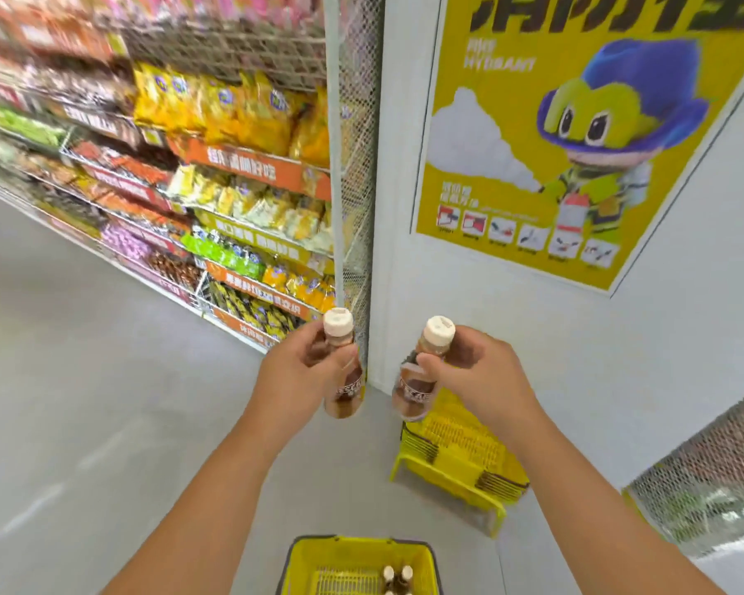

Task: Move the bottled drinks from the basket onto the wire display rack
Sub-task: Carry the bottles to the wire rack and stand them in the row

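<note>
Currently: left hand [301,371] gripping one brown bottle [345,380], right hand [482,375] another [417,388] — both above near basket [353,551]. Keep upright; seat bases squarely on wire rack [344,165], far left.

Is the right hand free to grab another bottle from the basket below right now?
Probably not: the right hand already holds a brown bottle, raised well above the basket. The left hand is full too. Nothing blocks the basket itself.
</note>
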### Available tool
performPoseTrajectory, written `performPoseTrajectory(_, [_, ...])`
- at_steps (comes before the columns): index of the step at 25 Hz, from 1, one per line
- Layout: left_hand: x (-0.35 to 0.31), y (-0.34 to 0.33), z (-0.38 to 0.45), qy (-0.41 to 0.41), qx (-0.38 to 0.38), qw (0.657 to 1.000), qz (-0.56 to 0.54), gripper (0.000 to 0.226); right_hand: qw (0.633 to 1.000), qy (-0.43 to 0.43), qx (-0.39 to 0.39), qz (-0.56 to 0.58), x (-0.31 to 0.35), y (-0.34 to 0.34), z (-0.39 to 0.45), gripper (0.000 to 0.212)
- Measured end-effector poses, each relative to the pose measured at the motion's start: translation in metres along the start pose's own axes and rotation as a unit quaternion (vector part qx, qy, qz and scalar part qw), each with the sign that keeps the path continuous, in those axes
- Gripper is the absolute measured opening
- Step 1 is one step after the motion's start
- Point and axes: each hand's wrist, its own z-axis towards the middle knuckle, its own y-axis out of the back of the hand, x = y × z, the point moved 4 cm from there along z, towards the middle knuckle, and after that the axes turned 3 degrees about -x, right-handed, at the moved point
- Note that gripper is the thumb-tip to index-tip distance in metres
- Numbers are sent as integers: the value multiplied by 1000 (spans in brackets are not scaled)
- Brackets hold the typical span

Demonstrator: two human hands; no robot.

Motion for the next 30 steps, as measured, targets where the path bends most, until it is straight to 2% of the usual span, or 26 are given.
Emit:
performPoseTrajectory(4, [-60, 34, 14, -47, 14, 999, -16, 24, 999, 40, -19, 20, 70, 12, 12, 19])
performPoseTrajectory(8, [-99, 63, 32, -64, 48, 997, 10, 24, 998, 58, -7, 10, 123, 7, 27, 16])
performPoseTrajectory(12, [-123, 88, 43, -78, 28, 996, 24, 24, 998, 57, 1, -10, 150, 1, 46, 14])
performPoseTrajectory(21, [-138, 111, 20, -60, -96, 993, 20, 20, 991, 104, 78, -18, 176, -6, 67, 10])
performPoseTrajectory(26, [-144, 139, -32, -30, -203, 979, 11, 21, 972, 150, 181, 3, 199, -37, 60, 9])
performPoseTrajectory(30, [-143, 182, -93, 1, -292, 956, 41, 19, 943, 189, 271, 30, 223, -92, 34, 7])
